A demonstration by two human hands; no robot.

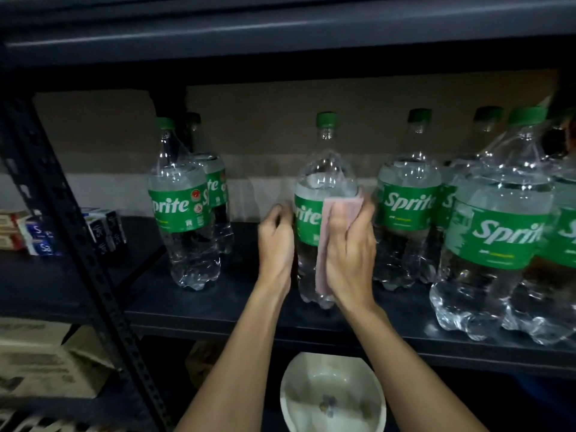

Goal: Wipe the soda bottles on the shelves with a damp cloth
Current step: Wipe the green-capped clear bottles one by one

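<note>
Nearest, below the front edge of the shelf (193,316), a white bowl (332,397) is seen (presumably for wetting the cloth). On the shelf the middle bottle (324,169) is stood near that edge. It is steadied by the left hand (276,241), fingers curled round its side, while the pink cloth (324,269) is pressed over its label by the right hand (350,244), fingers wrapped around. The task is judged under way; which of the left bottles (184,213) and the right cluster (498,232) are wiped cannot be told. Open room is left either side of the middle bottle, less beneath the upper shelf (280,35)
</note>
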